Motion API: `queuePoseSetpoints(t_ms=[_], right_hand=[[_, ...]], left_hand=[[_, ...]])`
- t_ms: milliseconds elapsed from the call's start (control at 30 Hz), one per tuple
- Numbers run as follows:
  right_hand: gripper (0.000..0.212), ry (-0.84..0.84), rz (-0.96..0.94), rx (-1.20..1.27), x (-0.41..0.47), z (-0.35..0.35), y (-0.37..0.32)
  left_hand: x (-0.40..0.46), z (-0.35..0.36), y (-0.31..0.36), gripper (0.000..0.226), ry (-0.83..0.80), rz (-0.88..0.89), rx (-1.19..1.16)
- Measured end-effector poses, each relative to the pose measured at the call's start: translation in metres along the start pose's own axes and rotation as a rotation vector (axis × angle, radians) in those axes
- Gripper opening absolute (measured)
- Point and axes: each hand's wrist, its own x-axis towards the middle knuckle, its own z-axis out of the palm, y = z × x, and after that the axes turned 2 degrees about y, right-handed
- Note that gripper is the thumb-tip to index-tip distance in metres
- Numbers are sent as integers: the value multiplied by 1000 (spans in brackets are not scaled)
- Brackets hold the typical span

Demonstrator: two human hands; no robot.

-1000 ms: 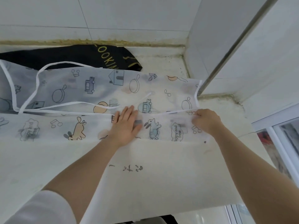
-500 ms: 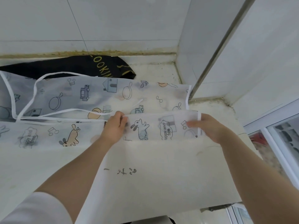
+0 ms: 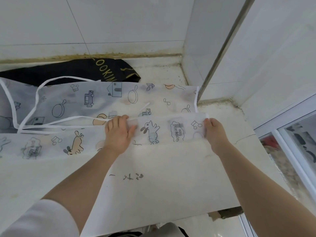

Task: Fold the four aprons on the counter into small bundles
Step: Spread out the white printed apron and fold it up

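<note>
Both hands, left hand (image 3: 118, 132) and right hand (image 3: 213, 130), pinch the printed apron (image 3: 102, 100)'s edge in a narrow grip; thin, limp, likely slippery, best held at hems.

We are standing in a home kitchen: white wall tiles (image 3: 119, 19) are meeting a stained stone counter (image 3: 162, 177), with a "COOKING" apron (image 3: 82, 71) lying there.

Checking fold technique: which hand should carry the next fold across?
Right hand, probably: it pinches the translucent cartoon-print apron at its free end, while the left hand grips mid-length, suited to anchoring.
</note>
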Motion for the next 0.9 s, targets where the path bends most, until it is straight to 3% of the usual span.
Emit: queuePoseSetpoints(t_ms=[100,267,400,433,533,633,767,833,900], right_hand=[[28,19,-62,-184,1,2,13],[25,26,-128,-463,12,2,22],[20,63,24,-606,9,6,17],[29,63,44,-673,5,10,13],[73,87,-180,-991,-12,25,0],[66,-170,-578,-1022,-37,56,-6],[52,-577,-855,-854,-66,101,-8],[46,-568,-829,-840,-65,112,-8],[41,-446,-826,-829,-57,112,-9]], left_hand=[[-13,10,-20,98,-130,3,121],[-17,8,-33,95,-246,64,322],[-17,6,-32,113,-311,111,388],[-17,5,-30,116,-327,108,392],[-15,6,-26,120,-341,110,420],[-15,7,-19,127,-354,140,430],[-15,15,6,88,-414,146,353],[-15,15,16,66,-402,147,210],[-14,6,15,54,-352,168,-101]])
